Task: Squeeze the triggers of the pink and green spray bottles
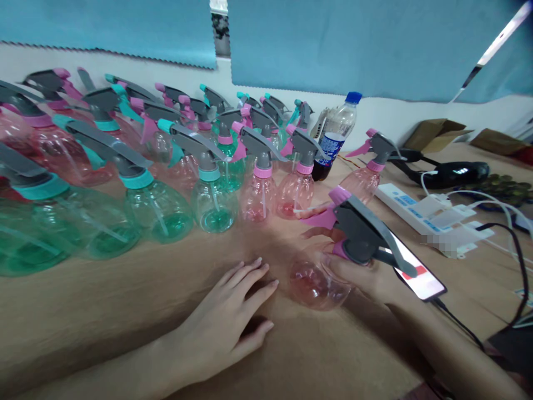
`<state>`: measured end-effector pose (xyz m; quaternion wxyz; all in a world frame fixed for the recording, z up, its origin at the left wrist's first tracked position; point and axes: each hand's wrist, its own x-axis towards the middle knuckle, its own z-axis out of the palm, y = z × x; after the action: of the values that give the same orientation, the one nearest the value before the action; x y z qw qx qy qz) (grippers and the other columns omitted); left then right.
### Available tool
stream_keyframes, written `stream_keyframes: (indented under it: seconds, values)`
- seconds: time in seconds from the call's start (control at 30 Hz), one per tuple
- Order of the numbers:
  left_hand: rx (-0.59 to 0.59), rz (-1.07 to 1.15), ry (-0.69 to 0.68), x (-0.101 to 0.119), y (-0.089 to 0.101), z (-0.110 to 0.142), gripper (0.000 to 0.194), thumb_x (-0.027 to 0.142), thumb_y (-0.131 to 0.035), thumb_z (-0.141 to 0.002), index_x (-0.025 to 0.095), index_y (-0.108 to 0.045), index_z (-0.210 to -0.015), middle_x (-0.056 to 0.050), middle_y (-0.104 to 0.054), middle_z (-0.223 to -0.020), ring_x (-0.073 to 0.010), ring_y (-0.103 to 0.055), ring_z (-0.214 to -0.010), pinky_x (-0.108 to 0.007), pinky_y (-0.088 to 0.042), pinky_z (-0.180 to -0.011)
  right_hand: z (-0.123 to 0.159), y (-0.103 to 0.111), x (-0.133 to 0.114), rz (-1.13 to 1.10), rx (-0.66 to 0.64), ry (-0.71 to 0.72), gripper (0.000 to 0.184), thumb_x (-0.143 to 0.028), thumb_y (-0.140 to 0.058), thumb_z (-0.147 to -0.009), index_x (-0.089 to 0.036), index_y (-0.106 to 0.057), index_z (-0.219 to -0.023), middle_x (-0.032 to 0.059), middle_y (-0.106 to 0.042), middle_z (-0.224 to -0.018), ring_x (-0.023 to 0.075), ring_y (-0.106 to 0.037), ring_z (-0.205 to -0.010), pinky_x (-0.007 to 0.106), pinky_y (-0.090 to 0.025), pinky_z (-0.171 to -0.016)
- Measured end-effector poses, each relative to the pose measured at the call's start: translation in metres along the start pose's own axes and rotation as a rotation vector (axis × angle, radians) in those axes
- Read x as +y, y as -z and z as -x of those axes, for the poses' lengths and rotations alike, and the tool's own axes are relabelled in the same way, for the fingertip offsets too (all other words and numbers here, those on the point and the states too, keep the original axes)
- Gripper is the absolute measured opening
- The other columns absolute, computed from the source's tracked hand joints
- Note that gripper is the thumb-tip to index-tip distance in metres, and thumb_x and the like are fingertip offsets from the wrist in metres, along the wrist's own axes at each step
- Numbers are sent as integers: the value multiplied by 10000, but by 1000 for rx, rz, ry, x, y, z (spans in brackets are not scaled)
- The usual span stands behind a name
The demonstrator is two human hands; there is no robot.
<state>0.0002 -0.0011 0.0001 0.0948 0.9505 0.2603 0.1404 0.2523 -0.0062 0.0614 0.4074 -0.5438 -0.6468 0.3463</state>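
Observation:
A pink spray bottle point(318, 286) with a grey and pink trigger head is gripped at the neck by my right hand point(345, 266); its clear body leans, base toward me. My right fingers wrap behind the neck and are partly hidden by the trigger head. To its left, my left hand point(241, 305) lies with fingers stretched and slightly spread over the wooden table point(125, 316), holding nothing. Just beyond the hands stand a pink spray bottle point(258, 194), another pink spray bottle point(295, 191) and a green spray bottle point(214, 205).
Several more green and pink spray bottles crowd the left and back. A cola bottle point(333, 136) stands near the wall. On the right are a single pink spray bottle point(362, 180), a white power strip point(420, 214) with cables, a lit phone point(420, 275) and an opened cardboard box point(435, 136).

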Motion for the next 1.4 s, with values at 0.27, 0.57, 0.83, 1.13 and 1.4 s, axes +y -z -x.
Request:
stream_keyframes:
  seconds: [0.27,0.57,0.83,1.13,1.4]
  values:
    - [-19,-16,-3,0,0,0,481,321,-562,-920,182,-476,-1372,-137,-461,-1439,-318,-376,-1358,-543,-350,-1079,-4,1,-4,39,-47,82,218,-348,-585,-803,-319,-689,-992,25,-743,-835,266,-705,-917,464,-557,-866]
    - [-27,-16,1,1,1,-1,469,326,-559,-926,177,-486,-1365,-136,-467,-1436,-309,-379,-1359,-531,-345,-1088,-2,-1,7,55,-73,15,251,-457,-586,-818,-285,-707,-955,47,-755,-895,256,-721,-817,420,-599,-723]
    - [-19,3,3,1,2,-2,471,319,-569,-917,177,-490,-1359,-141,-476,-1429,-322,-382,-1357,-545,-351,-1079,-6,-2,1,76,4,120,97,-348,-597,-784,-290,-670,-758,28,-727,-801,282,-689,-921,506,-544,-874]
    - [-18,10,9,2,2,-2,465,319,-563,-921,184,-492,-1361,-133,-471,-1435,-320,-387,-1353,-538,-345,-1084,-8,-10,-1,69,53,110,233,-381,-594,-761,-280,-676,-954,47,-733,-913,259,-687,-896,457,-560,-827]
    - [-3,-13,9,3,1,-1,436,320,-538,-937,173,-501,-1346,-144,-476,-1422,-319,-397,-1341,-532,-358,-1072,-6,-8,1,73,76,116,382,-494,-717,-734,-278,-663,-1045,33,-717,-867,254,-692,-845,427,-578,-749]
